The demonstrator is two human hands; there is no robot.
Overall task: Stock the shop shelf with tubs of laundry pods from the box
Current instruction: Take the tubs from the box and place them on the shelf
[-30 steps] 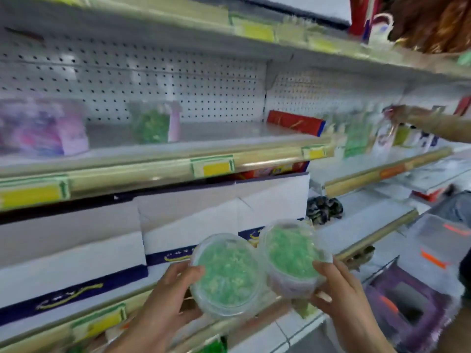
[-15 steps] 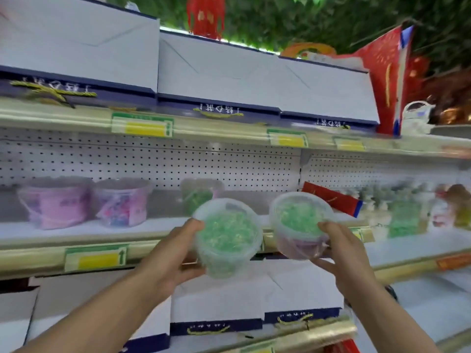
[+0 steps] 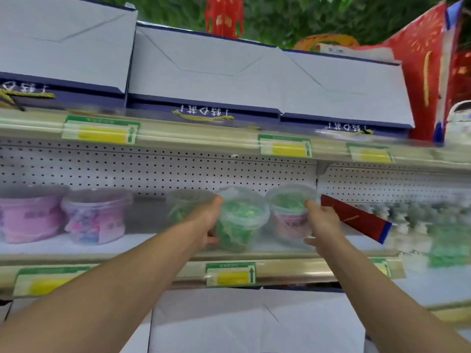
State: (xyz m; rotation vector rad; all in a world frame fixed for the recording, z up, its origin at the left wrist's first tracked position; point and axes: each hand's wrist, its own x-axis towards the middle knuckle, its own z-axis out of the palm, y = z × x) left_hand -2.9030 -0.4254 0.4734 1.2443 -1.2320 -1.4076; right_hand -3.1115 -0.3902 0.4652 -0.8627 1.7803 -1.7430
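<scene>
Both tubs have travelled up and away from me since a second ago, from low in front of the lower shelves to the middle shelf (image 3: 76,247), and my arms are now stretched out toward it.

From the head view, my left hand (image 3: 204,224) has its fingers wrapped round the left green tub (image 3: 240,220), thumb up near the lid rim. That tub stands upright over the near part of the shelf; blur keeps me from telling whether its base has touched down. My right hand (image 3: 322,221) grips the right green tub (image 3: 290,212) from its right side, thumb at the lid, lower fingers under the wall. This one sits a little farther back, just beside the first, with a red carton (image 3: 356,217) leaning close on its right.

Another green tub (image 3: 182,205) already stands to the far left of my left hand, and two pink tubs (image 3: 61,215) sit well to the left of that.

What matters next, I think: both tubs lie straight ahead of my fingers, axes vertical, so each goes down and back before I let go.
</scene>
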